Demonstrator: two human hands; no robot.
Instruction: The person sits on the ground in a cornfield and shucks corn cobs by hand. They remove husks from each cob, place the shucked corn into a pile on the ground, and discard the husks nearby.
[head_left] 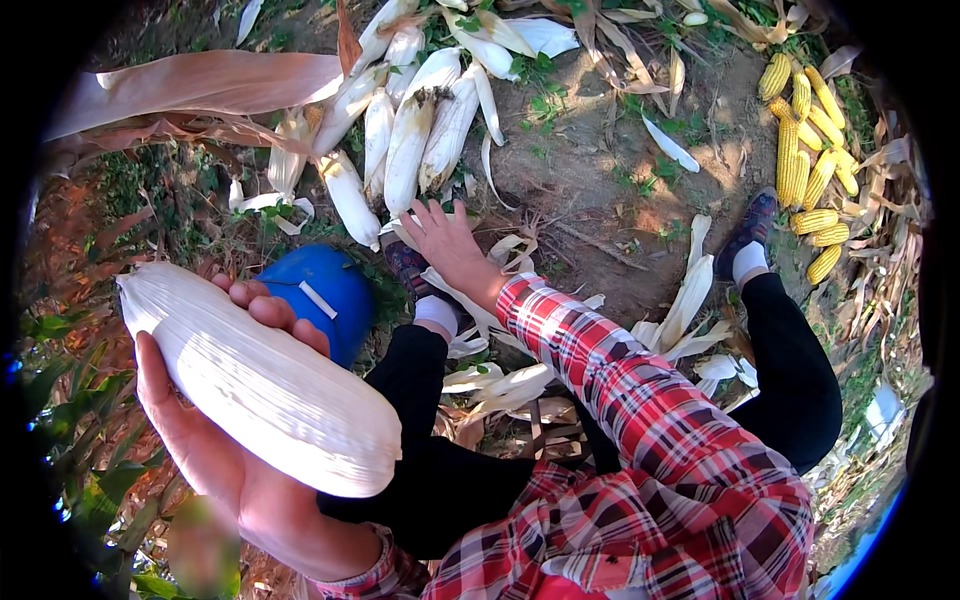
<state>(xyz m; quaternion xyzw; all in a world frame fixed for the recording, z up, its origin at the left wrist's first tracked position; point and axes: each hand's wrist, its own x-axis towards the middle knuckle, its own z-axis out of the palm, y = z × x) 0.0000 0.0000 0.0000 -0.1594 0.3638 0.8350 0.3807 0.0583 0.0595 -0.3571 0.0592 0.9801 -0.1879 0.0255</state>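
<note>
My left hand (215, 430) is wrapped round a large ear of corn in its pale husk (265, 380), raised close to the camera at the left. The thumb and fingers grip it from both sides. Stretched out ahead, my right hand (455, 250) has its fingers spread and nothing in them. Its fingertips are at the near ends of a heap of unhusked corn ears (410, 140); whether they touch one I cannot tell. One more ear in husk (350, 200) lies just left of those fingers.
A blue bucket (345, 290) with a white handle grip stands partly behind the held ear. Husked yellow corn cobs (790, 165) are piled at the far right. Loose husks (690, 290) lie between my legs, near my shoes (750, 230). A broad dry leaf (210, 85) juts in at the upper left.
</note>
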